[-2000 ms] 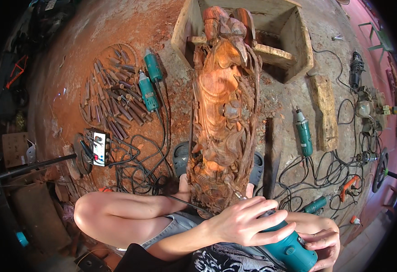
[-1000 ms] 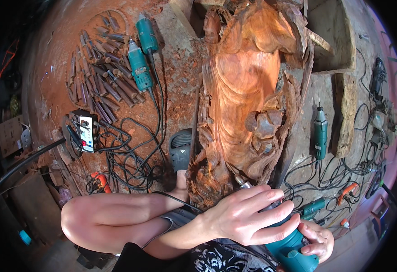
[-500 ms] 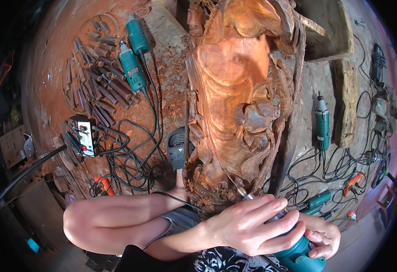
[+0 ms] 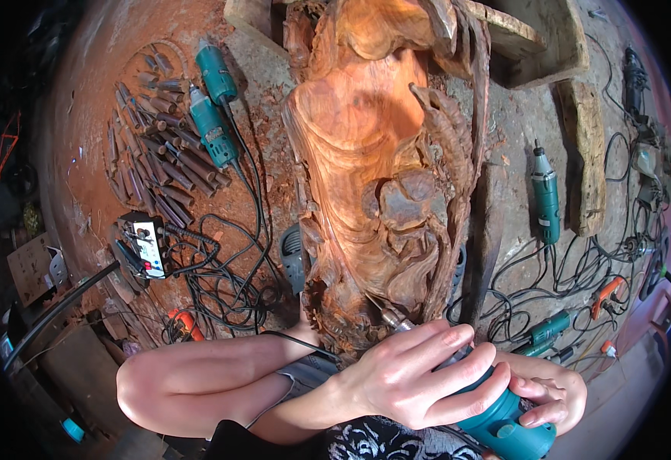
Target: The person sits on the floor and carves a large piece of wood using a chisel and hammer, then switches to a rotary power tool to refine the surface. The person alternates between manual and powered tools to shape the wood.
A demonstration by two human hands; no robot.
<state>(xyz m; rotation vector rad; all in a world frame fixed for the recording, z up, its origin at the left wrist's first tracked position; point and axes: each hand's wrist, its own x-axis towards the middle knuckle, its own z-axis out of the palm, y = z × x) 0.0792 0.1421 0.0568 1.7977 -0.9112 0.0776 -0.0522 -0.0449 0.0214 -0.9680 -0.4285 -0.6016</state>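
Note:
A tall reddish carved wood sculpture [image 4: 385,161] stands on the dusty floor in front of me. Both hands grip a teal electric die grinder [image 4: 496,418]. My left hand [image 4: 416,376] wraps the front of its body near the metal collet. My right hand [image 4: 550,395] holds the rear of the body. The grinder's bit [image 4: 375,307] touches the lower part of the carving. My bare knee [image 4: 197,383] lies across the bottom left.
Several chisels [image 4: 151,146] lie fanned at left beside two teal grinders [image 4: 213,100]. A power strip [image 4: 145,247] with tangled black cables sits near them. Another teal grinder [image 4: 546,195], wood planks [image 4: 588,153] and more corded tools lie at right.
The view has closed in on the carving, which now fills more of the frame. Both hands stay on the grinder, its bit still at the carving's lower part.

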